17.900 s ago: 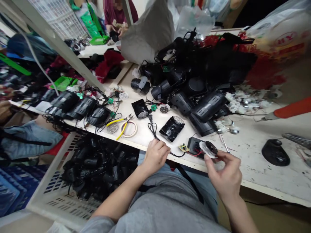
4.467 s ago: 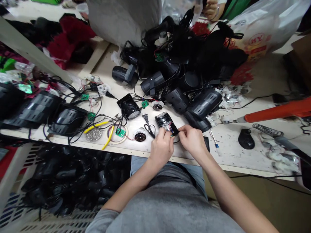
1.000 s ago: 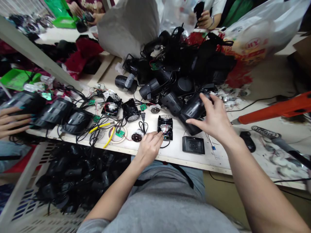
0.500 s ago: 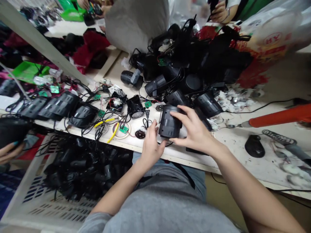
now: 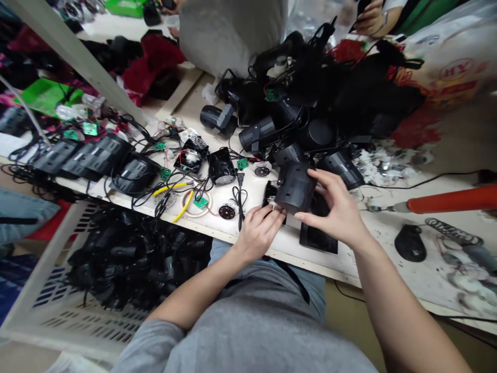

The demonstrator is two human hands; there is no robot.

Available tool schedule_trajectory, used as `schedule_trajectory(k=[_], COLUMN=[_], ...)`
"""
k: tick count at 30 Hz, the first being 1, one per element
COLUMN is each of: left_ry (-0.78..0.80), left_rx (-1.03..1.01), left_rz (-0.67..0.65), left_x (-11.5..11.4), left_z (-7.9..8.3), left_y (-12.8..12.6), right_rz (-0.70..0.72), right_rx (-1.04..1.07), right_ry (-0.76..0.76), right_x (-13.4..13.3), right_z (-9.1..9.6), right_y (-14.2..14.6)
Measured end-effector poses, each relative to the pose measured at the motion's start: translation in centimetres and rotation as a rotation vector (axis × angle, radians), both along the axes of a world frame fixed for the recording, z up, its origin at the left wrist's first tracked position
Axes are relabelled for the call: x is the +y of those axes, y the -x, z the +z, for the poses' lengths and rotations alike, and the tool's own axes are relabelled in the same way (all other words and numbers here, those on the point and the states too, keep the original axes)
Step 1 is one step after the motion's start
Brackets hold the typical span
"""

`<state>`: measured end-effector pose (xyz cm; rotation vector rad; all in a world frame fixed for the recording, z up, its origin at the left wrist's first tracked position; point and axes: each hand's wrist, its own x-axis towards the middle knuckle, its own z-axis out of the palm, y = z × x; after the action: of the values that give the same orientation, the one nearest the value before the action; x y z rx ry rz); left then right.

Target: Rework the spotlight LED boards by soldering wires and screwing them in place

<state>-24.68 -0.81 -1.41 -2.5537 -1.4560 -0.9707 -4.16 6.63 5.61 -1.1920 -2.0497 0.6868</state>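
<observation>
My right hand (image 5: 337, 212) grips a black cylindrical lamp housing (image 5: 295, 189), held just above the table near its front edge. My left hand (image 5: 261, 230) has its fingers curled at the housing's lower left, pinching a small black part (image 5: 271, 194) with wires; what exactly it holds is partly hidden. A flat black rectangular cover (image 5: 318, 235) lies on the table under my right hand. A black power plug with its cord (image 5: 239, 194) lies just left of my left hand.
A heap of black lamp housings and cables (image 5: 322, 103) fills the far table. Yellow-handled cutters (image 5: 176, 199), tape ring, green circuit boards (image 5: 201, 202) lie left. An orange-handled tool (image 5: 452, 199) and black mouse-like part (image 5: 410, 242) lie right. A white crate of black parts (image 5: 128, 264) stands below left. Other people's hands show at the far edge.
My right hand has brought the black housing slightly right and nearer to me. My left hand has shifted right under it. The camera view has drifted, and the neighbour's hand at left is gone.
</observation>
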Motion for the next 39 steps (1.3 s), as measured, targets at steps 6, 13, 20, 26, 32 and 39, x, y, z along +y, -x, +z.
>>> schedule_trajectory(k=[6, 13, 20, 26, 32, 39], left_ry=[-0.078, -0.036, 0.012, 0.33, 0.415, 0.437], left_rx=[0.081, 0.079, -0.323, -0.517, -0.526, -0.558], left_rz=[0.072, 0.025, 0.005, 0.086, -0.002, 0.034], left_x=[-1.9, -3.8, -3.8, -1.7, -0.6, -0.5], left_z=[-0.3, -0.1, -0.2, 0.2, -0.5, -1.0], left_y=[0.3, 0.3, 2.4, 2.1, 1.0, 0.5], right_rz=[0.075, 0.186, 0.22, 0.241, 0.262, 0.255], right_rx=[-0.119, -0.197, -0.202, -0.181, -0.175, -0.162], right_ry=[-0.076, -0.11, -0.143, -0.119, -0.079, -0.088], right_x=[-0.2, -0.3, -0.5, -0.5, -0.5, 0.0], right_z=[-1.0, -2.0, -2.5, -2.5, -2.2, -2.0], right_y=[0.6, 1.1, 1.2, 1.1, 0.8, 1.1])
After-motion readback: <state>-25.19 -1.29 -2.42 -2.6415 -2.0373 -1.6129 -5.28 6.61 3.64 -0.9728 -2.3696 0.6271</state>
